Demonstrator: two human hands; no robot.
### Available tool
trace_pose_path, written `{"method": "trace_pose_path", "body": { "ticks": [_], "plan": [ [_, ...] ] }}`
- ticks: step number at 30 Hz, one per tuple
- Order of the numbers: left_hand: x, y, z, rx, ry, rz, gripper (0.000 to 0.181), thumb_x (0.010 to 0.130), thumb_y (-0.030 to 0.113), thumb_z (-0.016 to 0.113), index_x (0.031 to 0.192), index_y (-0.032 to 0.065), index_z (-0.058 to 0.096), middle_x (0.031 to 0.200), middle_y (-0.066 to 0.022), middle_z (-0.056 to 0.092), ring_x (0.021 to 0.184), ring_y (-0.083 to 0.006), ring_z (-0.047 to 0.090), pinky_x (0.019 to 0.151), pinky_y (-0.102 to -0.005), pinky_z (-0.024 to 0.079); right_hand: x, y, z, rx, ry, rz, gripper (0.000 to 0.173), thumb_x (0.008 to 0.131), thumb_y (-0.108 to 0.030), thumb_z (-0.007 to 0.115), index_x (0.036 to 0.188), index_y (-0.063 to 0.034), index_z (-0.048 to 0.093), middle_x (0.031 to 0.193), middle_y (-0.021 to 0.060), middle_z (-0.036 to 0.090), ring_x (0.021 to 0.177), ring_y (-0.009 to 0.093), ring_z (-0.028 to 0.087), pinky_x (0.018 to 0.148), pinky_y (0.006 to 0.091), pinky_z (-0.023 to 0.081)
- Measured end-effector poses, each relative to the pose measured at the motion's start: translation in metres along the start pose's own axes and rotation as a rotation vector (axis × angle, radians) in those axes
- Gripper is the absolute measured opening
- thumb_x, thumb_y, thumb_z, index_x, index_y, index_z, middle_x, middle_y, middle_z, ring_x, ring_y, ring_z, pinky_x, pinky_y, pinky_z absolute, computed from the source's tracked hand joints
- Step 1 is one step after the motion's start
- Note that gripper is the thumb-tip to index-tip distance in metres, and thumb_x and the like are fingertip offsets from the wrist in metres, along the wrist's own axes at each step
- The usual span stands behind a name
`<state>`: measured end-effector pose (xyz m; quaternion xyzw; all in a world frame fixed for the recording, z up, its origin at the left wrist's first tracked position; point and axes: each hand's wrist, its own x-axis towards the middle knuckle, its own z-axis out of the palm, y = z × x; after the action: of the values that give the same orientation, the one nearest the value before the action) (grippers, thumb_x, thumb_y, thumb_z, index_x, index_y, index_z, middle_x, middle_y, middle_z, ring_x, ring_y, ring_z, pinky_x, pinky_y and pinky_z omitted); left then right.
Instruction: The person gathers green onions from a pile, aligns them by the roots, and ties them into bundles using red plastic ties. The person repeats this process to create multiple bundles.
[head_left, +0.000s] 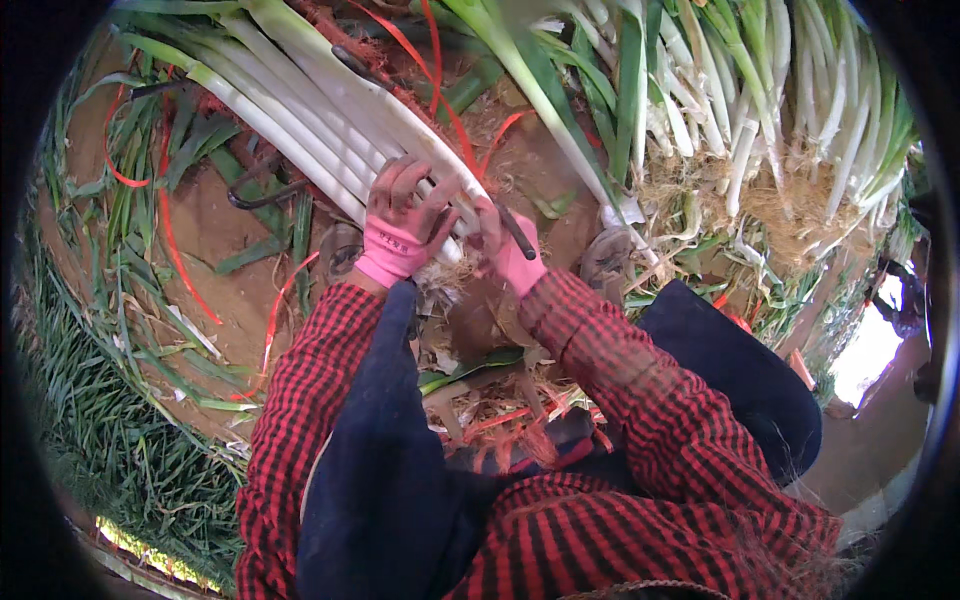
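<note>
A row of large green onions (300, 127) with thick white shanks lies slantwise before me, leaves toward the upper left. Dark metal rods of a frame (262, 196) show beside and under them. My left hand (401, 217), in a soiled pink glove, curls over the shanks near their root ends. My right hand (510, 244), gloved alike, grips the base of the outermost right shank, close to a rod end (523, 238). Its fingertips are partly hidden. Below the hands, pale roots (439, 277) stick out from the bunch.
Untrimmed green onions with shaggy roots (795, 180) are heaped at the upper right. A single onion (551, 112) slants beside them. Red plastic straps (176, 247) and cut leaves litter the soil. Piled green leaves (127, 450) fill the lower left. My shoes (607, 259) flank the bunch.
</note>
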<state>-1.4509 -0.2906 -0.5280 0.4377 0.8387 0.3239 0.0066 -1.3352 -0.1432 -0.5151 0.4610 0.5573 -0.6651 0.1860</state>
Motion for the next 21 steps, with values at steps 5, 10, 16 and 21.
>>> {"method": "trace_pose_path", "body": {
  "ticks": [5,10,16,21],
  "plan": [
    [0.013,0.011,0.001,0.143,-0.193,-0.029,0.060,0.079,0.032,0.072,0.135,0.0279,0.054,0.144,-0.0098,0.041,0.134,-0.0349,0.038,0.109,-0.0510,0.033,0.010,-0.031,-0.017,-0.229,-0.229,0.115,0.055,0.097,-0.051,0.047,0.115,-0.0006,0.063,0.076,0.0144,0.067,0.063,0.025,0.070,0.050,0.0366,0.056],
    [0.009,0.007,0.000,0.140,-0.223,-0.042,0.059,0.078,0.032,0.072,0.134,0.0278,0.055,0.147,-0.0093,0.038,0.136,-0.0344,0.036,0.110,-0.0521,0.032,0.016,-0.023,-0.063,-1.113,-0.595,0.016,0.058,0.090,-0.056,0.052,0.092,-0.0013,0.070,0.088,0.0176,0.071,0.085,0.032,0.071,0.074,0.0396,0.056],
    [0.015,0.011,0.005,0.138,-0.183,-0.071,0.062,0.077,0.028,0.072,0.136,0.0255,0.052,0.148,-0.0103,0.036,0.136,-0.0365,0.035,0.110,-0.0537,0.032,0.038,0.004,-0.027,-1.116,-0.615,-0.498,0.038,0.085,-0.044,0.057,0.083,-0.0092,0.072,0.082,0.0145,0.069,0.080,0.033,0.069,0.070,0.0410,0.055],
    [0.020,0.011,0.001,0.157,-0.202,-0.089,0.059,0.081,0.027,0.068,0.137,0.0238,0.051,0.150,-0.0114,0.034,0.138,-0.0386,0.032,0.110,-0.0560,0.028,0.036,0.020,-0.040,-1.123,-0.561,-0.523,0.030,0.082,-0.039,0.059,0.080,-0.0122,0.071,0.076,0.0117,0.068,0.074,0.033,0.068,0.065,0.0430,0.055]
  ]
}}
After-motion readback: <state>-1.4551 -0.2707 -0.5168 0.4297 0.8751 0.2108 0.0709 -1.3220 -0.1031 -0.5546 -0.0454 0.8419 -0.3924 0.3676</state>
